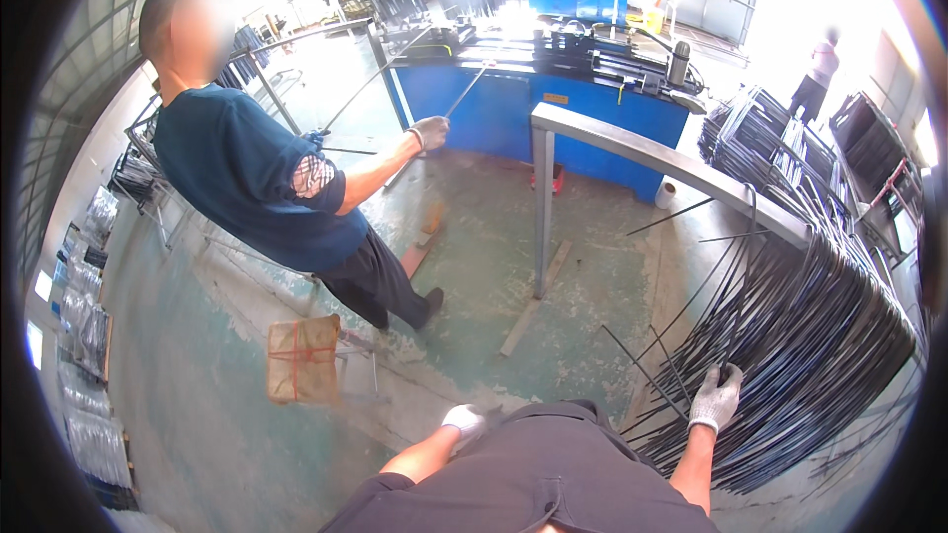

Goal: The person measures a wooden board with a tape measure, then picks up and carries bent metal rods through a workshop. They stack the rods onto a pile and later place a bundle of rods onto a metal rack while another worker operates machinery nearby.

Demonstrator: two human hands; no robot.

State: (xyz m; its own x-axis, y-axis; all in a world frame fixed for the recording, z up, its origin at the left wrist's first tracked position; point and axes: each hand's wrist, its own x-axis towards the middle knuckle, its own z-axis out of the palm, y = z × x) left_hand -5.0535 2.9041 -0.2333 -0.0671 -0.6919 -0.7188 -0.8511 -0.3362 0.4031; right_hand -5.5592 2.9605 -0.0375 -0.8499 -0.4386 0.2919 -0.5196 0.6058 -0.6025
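Green workshop floor (474, 266), with a big pile of bent black rods (790, 355) hanging over a grey metal rail (642, 153).

I see my right hand (715, 397) in a white glove, closed around the ends of some rods low on the pile. My left hand (464, 421), gloved too, is down by my leg, well apart from the rods; I cannot tell if it is closed or loose. Another person in a blue shirt (237, 173) stands to my left and holds a long thin rod (464, 91) near a blue machine table (513, 99).
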